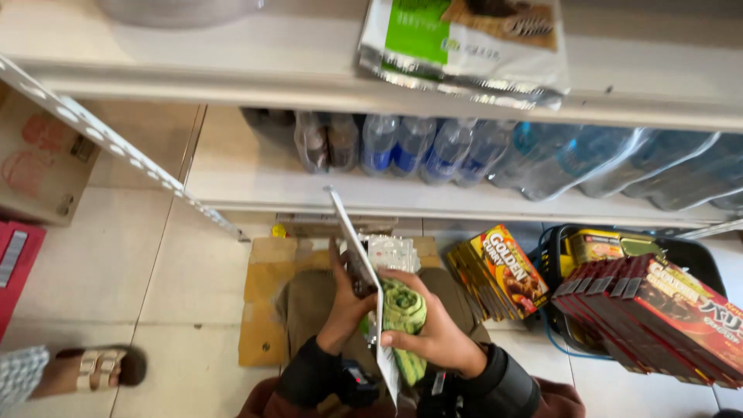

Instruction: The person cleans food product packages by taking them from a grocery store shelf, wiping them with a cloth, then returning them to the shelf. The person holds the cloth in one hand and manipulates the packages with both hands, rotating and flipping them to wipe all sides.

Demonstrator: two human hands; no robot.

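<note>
Fingers of right hand (433,333) curled shut around green patterned packet (404,319), thumb on top. Fingers of left hand (346,302) wrapped on underside of thin white board (362,279), board edge-on, slanting between both hands. Packet just right of board, over tan trousers, above flattened cardboard (259,310) on tiled floor. Pale packets (392,251) behind hands. Yellow boxes (501,271) to right, dark red boxes (658,317) over black basket (559,255). Water bottles (433,147) on low shelf. Sandalled foot (97,368) at far left.

White-and-green foil bag (464,46) overhangs top shelf's (193,54) front edge. Yellow-red flat boxes (503,271) on floor; dark red boxes (658,317) beside the black basket (553,263).
</note>
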